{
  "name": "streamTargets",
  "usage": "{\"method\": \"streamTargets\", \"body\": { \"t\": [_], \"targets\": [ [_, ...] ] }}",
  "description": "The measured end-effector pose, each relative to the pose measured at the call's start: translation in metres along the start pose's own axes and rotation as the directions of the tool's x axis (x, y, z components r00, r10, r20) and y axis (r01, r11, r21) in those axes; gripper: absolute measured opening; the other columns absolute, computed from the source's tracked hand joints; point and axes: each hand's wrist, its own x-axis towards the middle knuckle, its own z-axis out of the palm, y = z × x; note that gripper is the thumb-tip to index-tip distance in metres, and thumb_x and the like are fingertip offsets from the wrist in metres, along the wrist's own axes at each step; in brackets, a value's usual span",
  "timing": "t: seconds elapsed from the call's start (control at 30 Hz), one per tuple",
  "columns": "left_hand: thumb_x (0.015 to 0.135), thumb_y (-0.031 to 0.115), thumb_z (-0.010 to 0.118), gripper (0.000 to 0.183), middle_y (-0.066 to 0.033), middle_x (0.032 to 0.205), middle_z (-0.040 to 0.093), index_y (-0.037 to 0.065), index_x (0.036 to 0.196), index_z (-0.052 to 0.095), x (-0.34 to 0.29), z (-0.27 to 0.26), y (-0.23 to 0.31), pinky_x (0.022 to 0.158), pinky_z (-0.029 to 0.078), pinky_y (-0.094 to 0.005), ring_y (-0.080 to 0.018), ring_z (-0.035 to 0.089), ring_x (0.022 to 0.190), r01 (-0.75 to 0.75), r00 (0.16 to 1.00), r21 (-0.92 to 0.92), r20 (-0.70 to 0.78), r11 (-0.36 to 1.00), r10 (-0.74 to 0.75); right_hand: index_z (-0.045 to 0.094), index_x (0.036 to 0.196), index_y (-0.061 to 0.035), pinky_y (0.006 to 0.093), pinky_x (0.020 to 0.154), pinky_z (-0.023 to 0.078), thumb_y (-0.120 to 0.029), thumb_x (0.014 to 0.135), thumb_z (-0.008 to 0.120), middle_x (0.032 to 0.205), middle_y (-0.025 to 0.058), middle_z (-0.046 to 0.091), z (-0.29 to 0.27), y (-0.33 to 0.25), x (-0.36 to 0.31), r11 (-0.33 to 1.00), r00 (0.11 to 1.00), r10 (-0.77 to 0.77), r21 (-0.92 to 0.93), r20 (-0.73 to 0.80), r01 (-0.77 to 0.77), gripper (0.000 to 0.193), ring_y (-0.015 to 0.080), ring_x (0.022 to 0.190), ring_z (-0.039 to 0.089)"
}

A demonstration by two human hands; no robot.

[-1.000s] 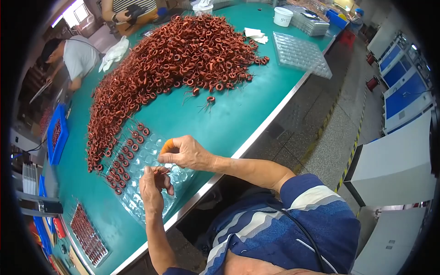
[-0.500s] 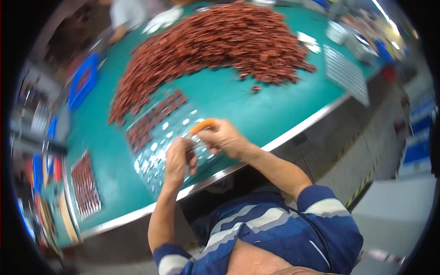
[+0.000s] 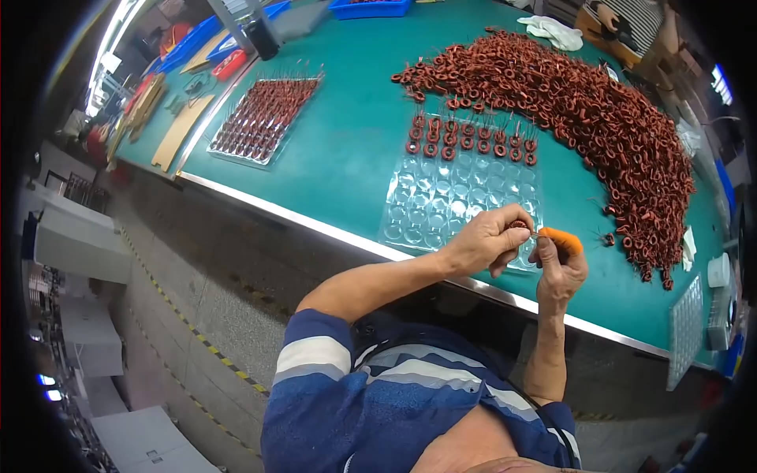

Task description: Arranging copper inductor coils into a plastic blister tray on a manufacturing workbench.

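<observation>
My left hand (image 3: 482, 243) pinches a small red-brown wire coil (image 3: 517, 226) over the near right corner of a clear blister tray (image 3: 441, 206). My right hand (image 3: 561, 272), with an orange cover (image 3: 561, 240) on one fingertip, meets it and grips the coil's thin lead. The tray lies on the green table (image 3: 347, 150). Its far rows hold coils (image 3: 470, 139); the rest of its pockets are bare. A big heap of the same coils (image 3: 607, 118) stretches along the table behind and to the right.
A second tray full of coils (image 3: 264, 118) lies at the far left. Another clear tray (image 3: 684, 331) and a white cup (image 3: 717, 272) sit at the right end. The table's metal edge (image 3: 315, 225) runs below; another person (image 3: 631, 24) sits beyond the heap.
The view has swung round, so the heap now lies to the right and the full tray to the left. Both hands stay together on the coil over the tray's near corner.
</observation>
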Motion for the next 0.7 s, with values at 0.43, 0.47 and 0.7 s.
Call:
{"method": "streamTargets", "body": {
  "t": [0.43, 0.47, 0.7],
  "targets": [
    [0.1, 0.017, 0.048, 0.019, -0.0022, 0.068, 0.053, -0.001, 0.109, 0.048, 0.001, -0.011, -0.008, 0.055, 0.043, -0.0242, -0.0089, 0.051, 0.059, -0.175, 0.974, 0.286, -0.089, 0.942, 0.208, 0.056, 0.117, 0.002, 0.0185, 0.051, 0.04, -0.033, 0.097, 0.056, 0.082, 0.0039, 0.058, 0.003, 0.017, 0.005, 0.832, 0.917, 0.387, 0.391, 0.097, -0.393, 0.04, 0.0078, 0.059, 0.053],
    [0.1, 0.016, 0.048, 0.019, -0.0021, 0.068, 0.053, 0.0, 0.109, 0.048, 0.0, -0.008, -0.005, 0.055, 0.043, -0.0241, -0.0087, 0.051, 0.059, -0.187, 0.973, 0.283, -0.08, 0.941, 0.217, 0.057, 0.115, 0.0018, 0.0193, 0.05, 0.04, -0.033, 0.097, 0.057, 0.081, 0.0041, 0.059, 0.004, 0.011, 0.007, 0.784, 0.897, 0.423, 0.444, 0.13, -0.434, 0.04, 0.008, 0.058, 0.052],
    [0.098, 0.014, 0.049, 0.018, -0.0022, 0.064, 0.052, 0.0, 0.108, 0.052, -0.002, 0.002, -0.003, 0.052, 0.04, -0.0252, -0.008, 0.048, 0.056, -0.218, 0.953, 0.429, -0.099, 0.877, 0.285, 0.065, 0.104, 0.003, 0.0202, 0.051, 0.039, -0.025, 0.096, 0.059, 0.076, 0.0009, 0.058, 0.015, 0.013, 0.003, 0.943, 0.966, 0.256, 0.225, -0.024, -0.244, 0.029, 0.0074, 0.057, 0.048]
  ]
}}
